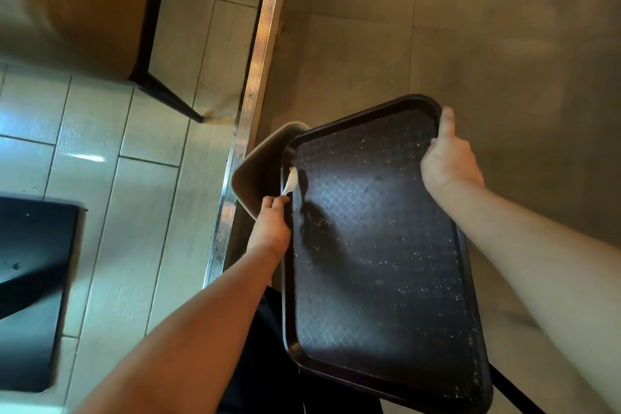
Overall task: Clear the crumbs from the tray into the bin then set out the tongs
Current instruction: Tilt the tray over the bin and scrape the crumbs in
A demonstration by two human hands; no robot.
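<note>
Over the beige plastic bin I hold the dark brown textured plastic tray tilted, its far left corner above the bin's open mouth. My right hand grips the tray's far rim, fingers curled under and thumb on top. My left hand pinches a small white plastic spoon whose tip touches the tray's left edge. Pale crumbs lie scattered across the surface, so I judge the clearing step is under way. Next I likely need to scrape towards that corner, keeping it over the mouth. Open floor lies right; a metal strip runs left.
</note>
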